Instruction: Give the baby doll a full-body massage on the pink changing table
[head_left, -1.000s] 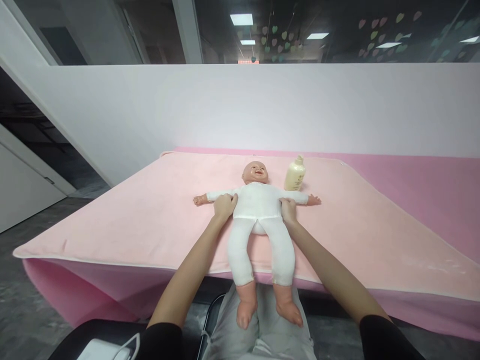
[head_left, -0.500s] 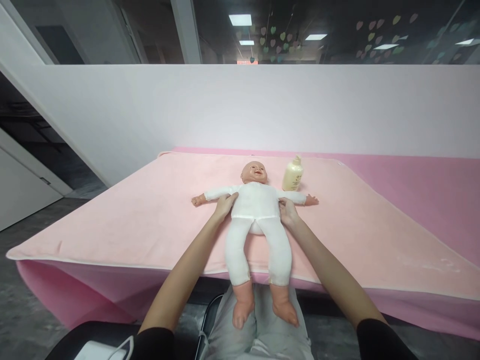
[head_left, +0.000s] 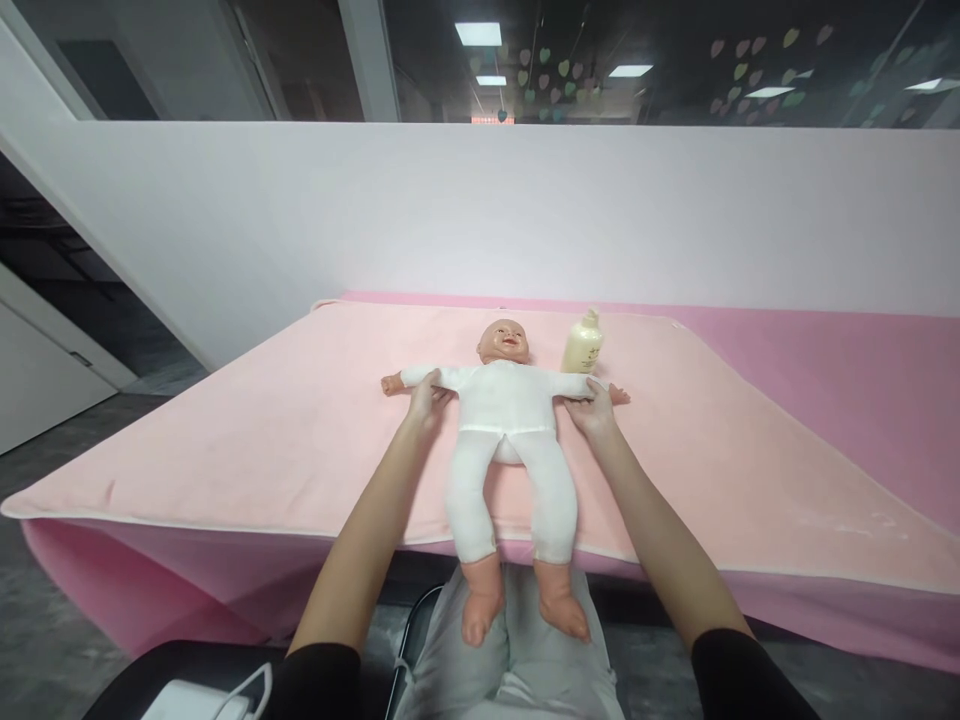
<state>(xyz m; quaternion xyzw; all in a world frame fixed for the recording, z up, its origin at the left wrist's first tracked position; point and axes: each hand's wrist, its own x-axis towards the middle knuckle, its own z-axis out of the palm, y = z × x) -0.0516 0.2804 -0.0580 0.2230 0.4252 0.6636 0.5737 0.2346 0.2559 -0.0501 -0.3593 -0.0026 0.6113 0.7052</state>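
one head camera looks forward, down at the doll (head_left: 507, 402).

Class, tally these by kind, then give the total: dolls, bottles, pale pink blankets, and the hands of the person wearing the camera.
Doll: 1
Bottle: 1
Blanket: 1
Left hand and right hand: 2
Total: 5

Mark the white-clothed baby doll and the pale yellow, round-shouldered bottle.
White-clothed baby doll (head_left: 507, 405): head view, on the torso.
Pale yellow, round-shouldered bottle (head_left: 582, 349): head view, on the body.
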